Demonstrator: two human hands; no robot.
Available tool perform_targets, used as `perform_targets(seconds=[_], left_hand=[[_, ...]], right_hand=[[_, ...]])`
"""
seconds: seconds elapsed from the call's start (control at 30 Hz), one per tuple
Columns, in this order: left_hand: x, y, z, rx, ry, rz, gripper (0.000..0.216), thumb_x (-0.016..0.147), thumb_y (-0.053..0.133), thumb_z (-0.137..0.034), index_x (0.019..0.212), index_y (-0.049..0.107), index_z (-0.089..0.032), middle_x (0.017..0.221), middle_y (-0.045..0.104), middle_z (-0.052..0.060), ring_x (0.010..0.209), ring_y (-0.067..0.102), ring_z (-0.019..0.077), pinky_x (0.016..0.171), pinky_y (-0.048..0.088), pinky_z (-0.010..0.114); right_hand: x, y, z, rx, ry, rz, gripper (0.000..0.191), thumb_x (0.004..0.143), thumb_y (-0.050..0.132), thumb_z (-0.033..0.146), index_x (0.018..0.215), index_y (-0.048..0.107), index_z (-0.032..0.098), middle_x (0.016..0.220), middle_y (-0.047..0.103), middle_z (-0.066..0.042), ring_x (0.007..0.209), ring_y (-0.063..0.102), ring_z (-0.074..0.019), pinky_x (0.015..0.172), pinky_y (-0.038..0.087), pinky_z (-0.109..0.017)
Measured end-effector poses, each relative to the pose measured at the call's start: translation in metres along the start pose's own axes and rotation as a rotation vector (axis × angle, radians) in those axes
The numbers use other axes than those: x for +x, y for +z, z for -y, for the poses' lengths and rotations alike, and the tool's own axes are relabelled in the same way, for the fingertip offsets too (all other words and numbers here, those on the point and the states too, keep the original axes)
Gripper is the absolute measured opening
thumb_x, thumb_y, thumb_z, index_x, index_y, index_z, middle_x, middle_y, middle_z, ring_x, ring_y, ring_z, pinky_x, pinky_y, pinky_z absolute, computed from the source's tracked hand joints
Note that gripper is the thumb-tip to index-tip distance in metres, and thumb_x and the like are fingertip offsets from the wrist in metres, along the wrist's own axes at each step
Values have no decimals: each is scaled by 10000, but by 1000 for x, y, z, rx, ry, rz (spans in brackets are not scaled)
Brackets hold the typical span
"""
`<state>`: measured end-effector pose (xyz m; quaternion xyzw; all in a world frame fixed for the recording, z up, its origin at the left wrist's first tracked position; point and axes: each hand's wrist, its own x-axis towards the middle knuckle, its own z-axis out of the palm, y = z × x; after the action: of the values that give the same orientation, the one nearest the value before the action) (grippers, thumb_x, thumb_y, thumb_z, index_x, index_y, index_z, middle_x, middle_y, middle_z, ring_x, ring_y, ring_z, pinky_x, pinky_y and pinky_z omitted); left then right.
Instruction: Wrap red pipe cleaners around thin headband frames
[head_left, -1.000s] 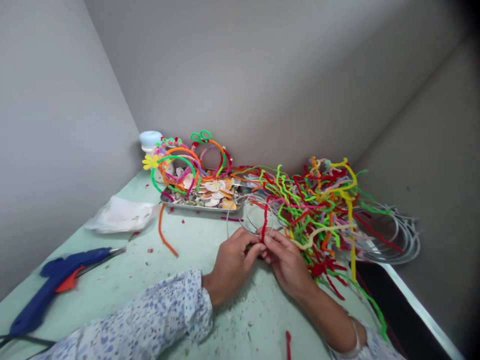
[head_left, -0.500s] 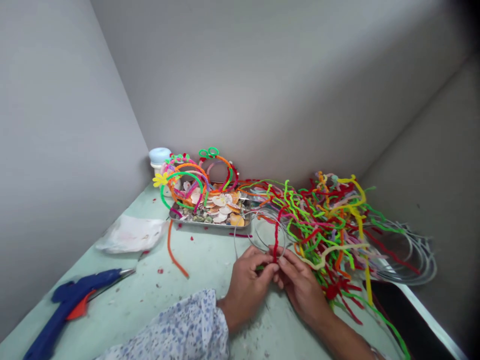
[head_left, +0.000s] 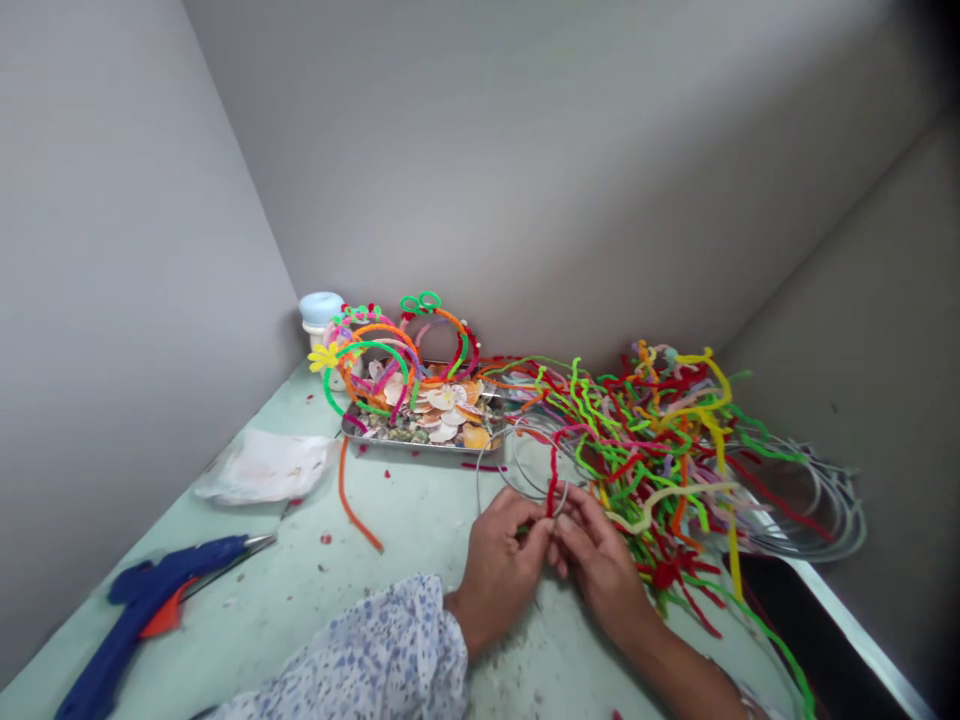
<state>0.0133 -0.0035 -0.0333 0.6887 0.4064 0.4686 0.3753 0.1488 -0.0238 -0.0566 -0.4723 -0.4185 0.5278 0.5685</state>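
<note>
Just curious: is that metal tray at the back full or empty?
Full: the metal tray is heaped with pale shell-like pieces above its rim.

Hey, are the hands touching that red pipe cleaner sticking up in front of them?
Touching. The head view shows the left hand and the right hand both pinching the lower end of the red pipe cleaner, with no gap visible.

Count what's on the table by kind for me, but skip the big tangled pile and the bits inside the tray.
Blue glue gun: 1
Metal tray: 1
Blue-lidded jar: 1
Crumpled plastic bag: 1
Loose orange pipe cleaner: 1
Red pipe cleaner, pinched by left hand and right hand: 1
Total: 6
</note>
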Motion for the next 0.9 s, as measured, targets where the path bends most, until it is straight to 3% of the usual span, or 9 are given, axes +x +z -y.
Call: perform_targets(seconds=[0.1,0.2,0.5,0.7,0.9], left_hand=[[0,-1,2,40,32,9,177,878,534,-160,752,659,-171,767,593,21,772,561,144,694,428,253],[-1,-1,2,73,56,-7,140,873,541,-168,793,655,-168,775,576,24,764,553,145,684,425,253],[-3,-2,4,160,127,79,166,848,499,-106,842,646,-181,806,562,24,761,544,146,669,424,251],[-4,-5,8,224,118,95,156,819,495,-73,821,611,-178,806,553,17,748,538,147,664,420,249],[-4,-7,8,241,117,95,166,812,503,-61,856,613,-177,833,565,22,778,547,152,689,432,253]], right_hand=[[-1,2,7,-107,-112,-101,451,846,617,410,1242,471,251,867,568,-9,588,499,-123,521,433,-250],[0,-2,10,-288,-297,-175,314,852,613,353,1139,559,239,917,542,-27,724,543,-155,644,473,-282],[-2,-2,11,-710,-594,-73,108,828,645,230,933,670,235,697,500,4,601,486,-162,550,428,-288],[-1,0,16,-741,-705,-20,124,823,632,174,900,699,244,829,594,-52,735,585,-195,632,497,-322],[1,-5,13,-744,-744,32,221,838,602,158,1001,702,270,935,647,-71,864,638,-218,752,535,-367]])
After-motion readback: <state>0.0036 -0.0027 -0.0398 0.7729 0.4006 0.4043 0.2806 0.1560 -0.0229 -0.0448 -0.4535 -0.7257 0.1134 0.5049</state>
